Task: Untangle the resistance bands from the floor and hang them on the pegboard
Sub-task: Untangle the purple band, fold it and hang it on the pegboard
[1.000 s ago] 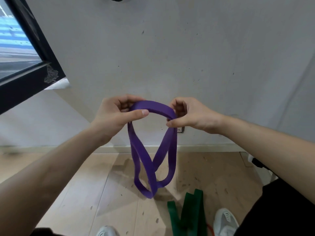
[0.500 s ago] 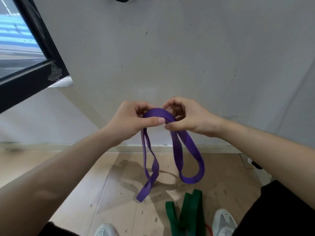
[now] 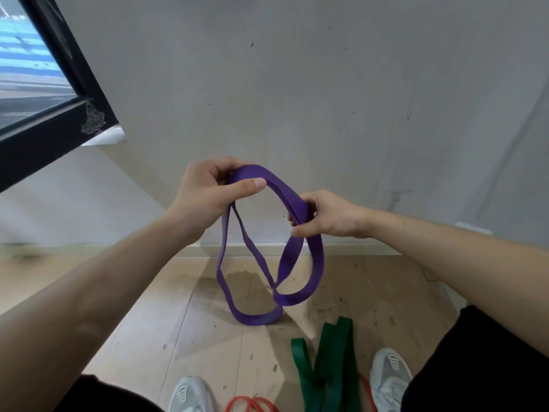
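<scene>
left hand [image 3: 205, 194] grips flat purple band [image 3: 316, 257] | right hand [image 3: 329, 215] pinches it | two twisted loops hang | green band [image 3: 332, 364], floor [image 3: 166, 322]

The held resistance band [image 3: 279, 185] spans from the left hand [image 3: 205, 197] to the right hand [image 3: 329, 215], which is lower and to the right. Its loops hang crossed above the floor [image 3: 178, 322], in front of the wall [image 3: 326, 99]. Nearer the person, a wide band [image 3: 332, 367] lies on the floor between the left shoe [image 3: 190, 394] and right shoe [image 3: 389, 373], with a thin band [image 3: 252, 402] showing on both sides of it. A window [image 3: 35, 84] sits upper left.
</scene>
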`<state>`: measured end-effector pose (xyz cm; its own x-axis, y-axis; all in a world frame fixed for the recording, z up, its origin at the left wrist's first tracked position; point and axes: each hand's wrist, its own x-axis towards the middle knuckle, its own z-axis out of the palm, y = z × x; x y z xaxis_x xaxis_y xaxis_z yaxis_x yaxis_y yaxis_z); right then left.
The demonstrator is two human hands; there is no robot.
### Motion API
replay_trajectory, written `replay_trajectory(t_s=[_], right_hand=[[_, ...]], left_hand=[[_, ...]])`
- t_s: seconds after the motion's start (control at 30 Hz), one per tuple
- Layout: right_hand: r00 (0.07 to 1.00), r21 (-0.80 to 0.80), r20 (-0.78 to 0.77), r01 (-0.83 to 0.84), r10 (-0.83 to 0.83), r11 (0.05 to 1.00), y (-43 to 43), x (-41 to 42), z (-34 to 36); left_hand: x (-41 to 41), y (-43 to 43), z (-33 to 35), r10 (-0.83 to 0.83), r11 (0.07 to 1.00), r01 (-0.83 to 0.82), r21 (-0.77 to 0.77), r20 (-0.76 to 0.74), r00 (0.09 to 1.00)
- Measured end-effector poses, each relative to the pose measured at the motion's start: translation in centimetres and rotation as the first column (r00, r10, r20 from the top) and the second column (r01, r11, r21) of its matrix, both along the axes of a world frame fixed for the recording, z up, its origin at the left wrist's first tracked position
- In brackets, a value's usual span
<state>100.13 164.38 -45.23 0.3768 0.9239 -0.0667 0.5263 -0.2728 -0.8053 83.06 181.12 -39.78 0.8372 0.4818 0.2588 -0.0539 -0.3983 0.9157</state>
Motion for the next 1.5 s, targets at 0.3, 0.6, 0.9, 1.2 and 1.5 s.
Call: replay_trajectory(t_s=[0.3,0.6,0.9,1.2,1.5], right_hand=[[0.999,0.076,-0.032,0.027,-0.025,0.997,-1.3,0.5,2.9],[0.996,0.185,-0.065,-0.043,0.056,0.982,-2.1,-0.5,4.6],[0.989,-0.063,-0.112,-0.103,0.095,0.993,-2.0,0.8,-1.9],[0.996,-0.244,0.079,0.055,-0.037,0.968,-3.0,1.7,-7.1],[0.997,-0.325,-0.007,0.072,-0.078,0.943,-4.2,1.8,-9.0]], left_hand=[[-0.5,1.1,-0.6,-0.061,0.998,0.06,-0.008,-0.193,0.979],[1.0,-1.3,-0.6,-0.179,0.981,0.189,0.039,-0.175,0.968],[0.8,-1.0,-0.1,-0.093,0.993,0.095,-0.068,0.022,0.995],[1.0,-0.2,0.3,0.098,0.993,-0.089,-0.081,0.116,0.988],[0.6,1.2,0.0,0.259,0.965,-0.249,-0.079,0.16,0.953]])
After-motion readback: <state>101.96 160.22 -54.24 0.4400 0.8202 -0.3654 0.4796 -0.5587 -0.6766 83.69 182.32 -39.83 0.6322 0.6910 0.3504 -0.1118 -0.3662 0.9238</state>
